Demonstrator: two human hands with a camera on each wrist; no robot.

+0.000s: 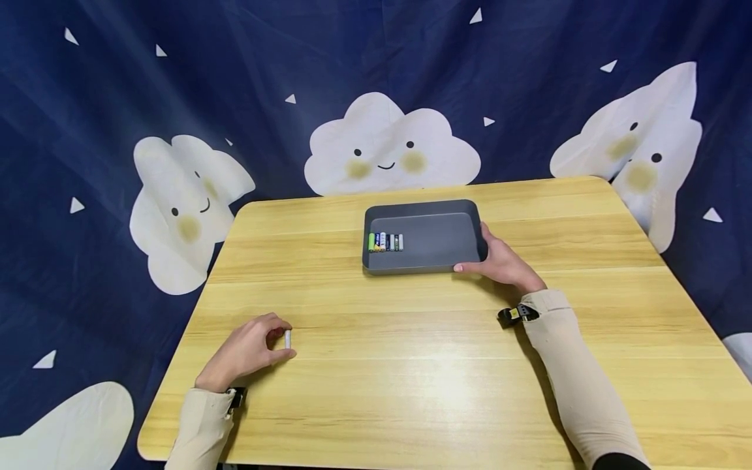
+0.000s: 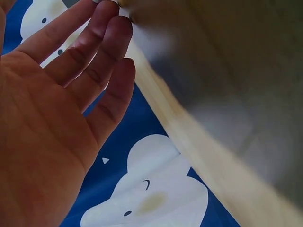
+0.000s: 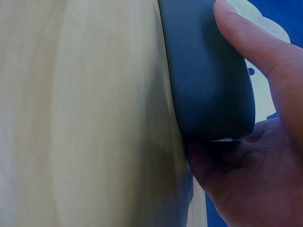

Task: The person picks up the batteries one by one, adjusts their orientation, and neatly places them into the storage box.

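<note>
Between thumb and fingertip, my left hand (image 1: 249,347) pinches a small white battery (image 1: 288,339), held upright low over the left part of the table. In the left wrist view, the fingers (image 2: 102,80) and palm show, but the battery is out of sight. A dark grey rectangular tray (image 1: 437,235) lies near the back middle of the table. Several batteries (image 1: 383,241) stand side by side in a row at its left inside. My right hand (image 1: 498,261) grips the tray's right front corner, thumb on the front wall and fingers around the right side.
The light wooden table (image 1: 382,378) has rounded corners. Behind it and at both sides hangs a dark blue curtain (image 1: 264,52) with smiling clouds. A dark strapped device (image 1: 517,314) sits on my right wrist, close above the tabletop.
</note>
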